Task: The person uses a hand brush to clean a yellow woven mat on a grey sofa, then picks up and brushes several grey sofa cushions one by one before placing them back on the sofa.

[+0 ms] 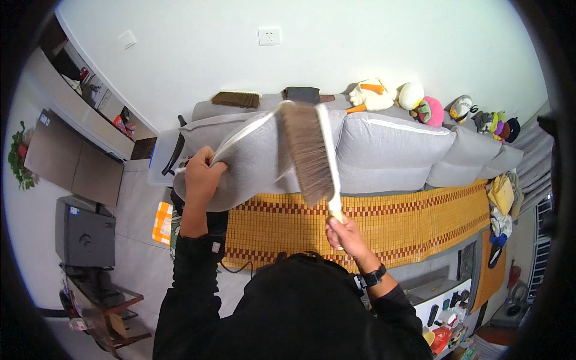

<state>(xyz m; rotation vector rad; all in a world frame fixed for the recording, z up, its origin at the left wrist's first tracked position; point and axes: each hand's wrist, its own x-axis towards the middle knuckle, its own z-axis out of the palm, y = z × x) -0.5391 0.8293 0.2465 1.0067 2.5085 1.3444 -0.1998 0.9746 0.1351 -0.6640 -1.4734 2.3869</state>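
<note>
My left hand [204, 173] grips the edge of a grey sofa cushion [243, 162], which is lifted and tilted on the left part of the sofa. In my right hand [346, 234] is the handle of a long-bristled brush [310, 153] with a white back. The brush is upright in view, its brown bristles facing left beside the cushion; slight blur hides whether they touch it. Under both hands a tan tile seat mat [382, 225] with dark checkered bands covers the seat.
Along the sofa's back lie a second brush [236, 99], a dark folded cloth [301, 94] and several plush toys [429, 111]. A black curved handle [174, 146] stands at the left end. A cluttered white table [443, 310] is at lower right, a grey safe [85, 234] at left.
</note>
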